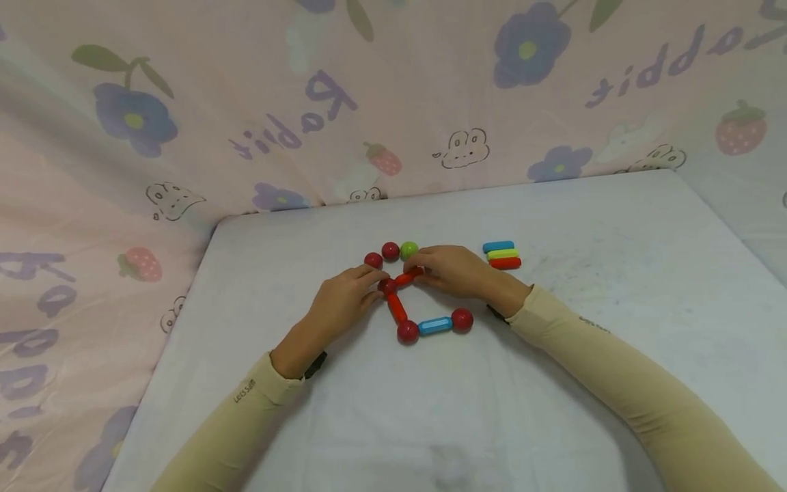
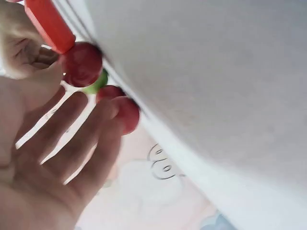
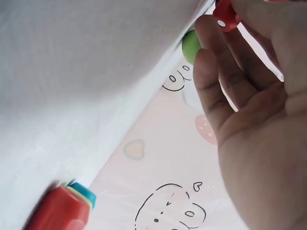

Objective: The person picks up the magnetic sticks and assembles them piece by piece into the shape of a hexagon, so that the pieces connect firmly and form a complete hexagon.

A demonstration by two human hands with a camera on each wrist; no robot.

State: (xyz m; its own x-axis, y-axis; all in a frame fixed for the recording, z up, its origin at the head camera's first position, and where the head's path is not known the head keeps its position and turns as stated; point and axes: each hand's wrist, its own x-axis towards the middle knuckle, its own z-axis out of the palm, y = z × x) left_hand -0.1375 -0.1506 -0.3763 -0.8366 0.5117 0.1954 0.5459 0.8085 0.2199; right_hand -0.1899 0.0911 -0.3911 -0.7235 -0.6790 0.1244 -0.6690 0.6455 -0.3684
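My left hand (image 1: 341, 301) pinches a red ball (image 1: 387, 286) at the corner of a joined shape on the white table. In the right hand (image 1: 453, 271), thumb and fingers grip a red stick (image 1: 406, 278) whose other end meets that ball. A second red stick (image 1: 397, 309) runs from the ball down to another red ball (image 1: 408, 332). From there a blue stick (image 1: 435, 325) leads to a red ball (image 1: 462, 320) at the right. The left wrist view shows the held ball (image 2: 82, 64) against the thumb; the right wrist view shows the gripped stick's end (image 3: 224, 19).
Just beyond the hands lie two loose red balls (image 1: 390, 251) and a green ball (image 1: 409, 250). Blue, yellow and red sticks (image 1: 504, 262) lie side by side right of the right hand. A patterned curtain (image 1: 418, 102) hangs behind the table's far edge.
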